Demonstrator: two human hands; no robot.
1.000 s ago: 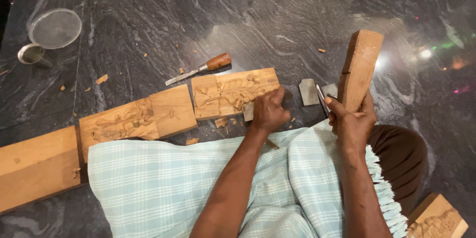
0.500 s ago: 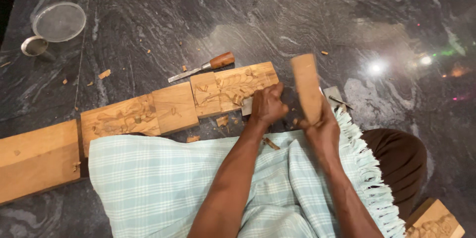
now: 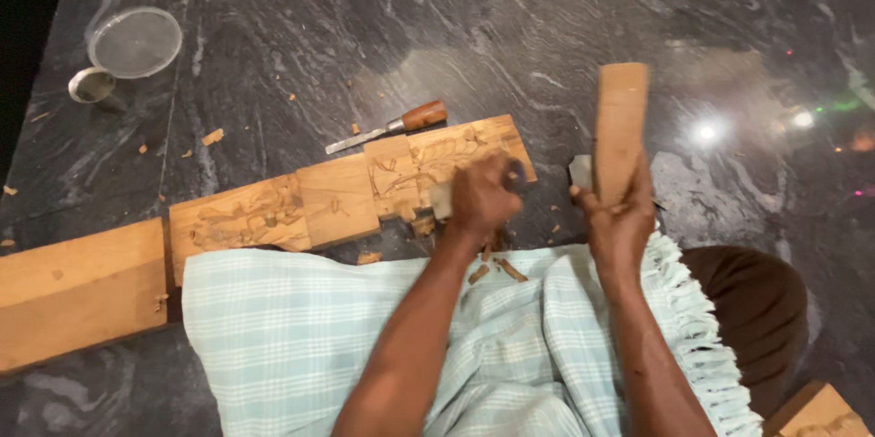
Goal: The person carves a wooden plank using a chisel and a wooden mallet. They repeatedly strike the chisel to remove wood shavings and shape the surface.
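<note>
Dark veined stone floor (image 3: 565,27) fills the scene, bare and open across its far half. Nearest the camera, a pale blue checked cloth (image 3: 301,337) covers the person's lap, its fringed edge (image 3: 702,328) running down the right side.

Just beyond the cloth, the left hand (image 3: 480,200) is closed around a small chisel whose blade is mostly hidden, pressed against the right end of the carved wooden plank (image 3: 351,195). That plank lies slantwise on the floor, its near edge touching the cloth, with a plain wooden block (image 3: 77,291) at its left end.

The right hand (image 3: 618,223) grips a wooden mallet (image 3: 620,127), held upright just right of the plank's end and apart from it. A second chisel with a wooden handle (image 3: 387,127) lies just behind the plank.

Wood chips (image 3: 211,136) scatter leftward. Far left, a round clear lid (image 3: 137,41) and a small metal cup (image 3: 91,84) sit near the edge.
</note>
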